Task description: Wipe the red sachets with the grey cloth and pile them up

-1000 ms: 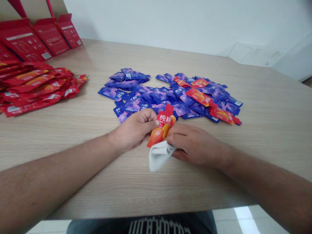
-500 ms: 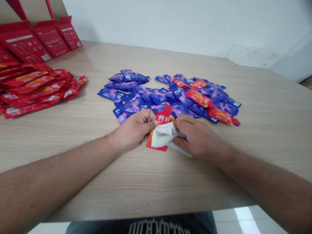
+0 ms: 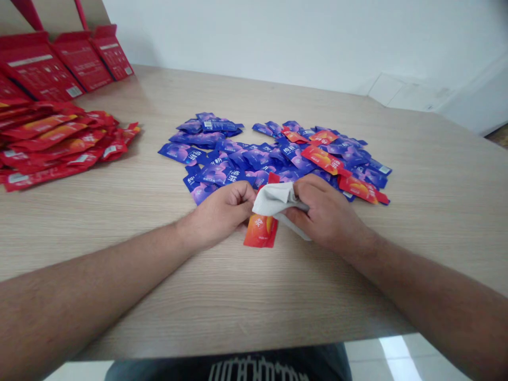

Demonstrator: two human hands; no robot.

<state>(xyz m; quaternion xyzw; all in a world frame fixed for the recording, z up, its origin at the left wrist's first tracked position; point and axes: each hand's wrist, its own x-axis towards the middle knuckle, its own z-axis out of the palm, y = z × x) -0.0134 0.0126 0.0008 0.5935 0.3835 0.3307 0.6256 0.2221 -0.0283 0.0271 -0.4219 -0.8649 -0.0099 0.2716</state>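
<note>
My left hand (image 3: 224, 214) is closed on the left edge of a red and orange sachet (image 3: 260, 231), which I hold just above the table. My right hand (image 3: 327, 211) grips a folded pale grey cloth (image 3: 273, 198). The cloth lies across the upper part of the sachet and hides its middle; a red tip shows above it. Just beyond both hands spreads a heap of blue and purple sachets (image 3: 222, 172), with several red sachets (image 3: 323, 159) lying on its right side.
A large pile of red sachets (image 3: 59, 143) lies at the left. Behind it stand red cardboard boxes (image 3: 43, 69) with raised flaps. The wooden table (image 3: 222, 301) ends near my lap, and a white wall (image 3: 297, 42) closes off its back.
My right hand has moved the cloth up the sachet, so the printing at its top is covered and its lower part shows. My left hand has barely shifted.
</note>
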